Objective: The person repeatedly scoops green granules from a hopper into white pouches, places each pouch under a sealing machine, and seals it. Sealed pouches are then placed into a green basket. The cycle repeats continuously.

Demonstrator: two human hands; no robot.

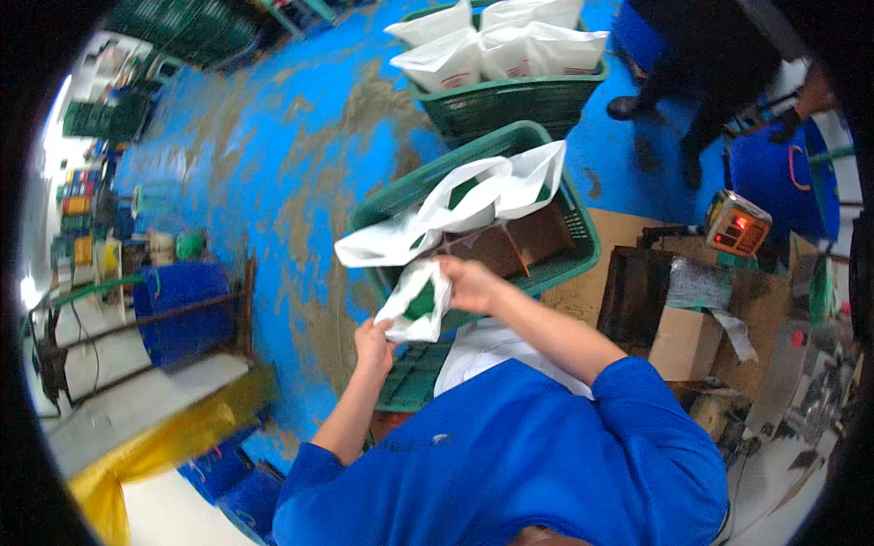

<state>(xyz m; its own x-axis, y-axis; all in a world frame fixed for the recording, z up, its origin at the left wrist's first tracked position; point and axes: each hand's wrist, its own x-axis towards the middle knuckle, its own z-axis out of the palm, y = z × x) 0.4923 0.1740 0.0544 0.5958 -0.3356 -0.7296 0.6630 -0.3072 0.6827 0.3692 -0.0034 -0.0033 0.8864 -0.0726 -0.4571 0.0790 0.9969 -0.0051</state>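
Note:
Between my two hands is a white bag [405, 287], its mouth spread wide with green showing inside. The fingers of my left hand [371, 346] pinch its lower left rim. On its upper right rim, my right hand [469, 284] grips the edge. Just beyond, a green plastic crate [583, 218] holds several more white bags [533, 187] standing in a row with gaping mouths. Brown panels [542, 238] show inside the crate, beside those bags. Part of another green crate [401, 387] shows below my hands.
Farther off, a green crate [501, 105] carries several upright white bags. A digital display [737, 226] and cardboard [685, 341] are at right. Another person in dark clothing [701, 55] stands at the far right. A bench with yellow sheeting [164, 437] and a blue barrel [182, 309] are left.

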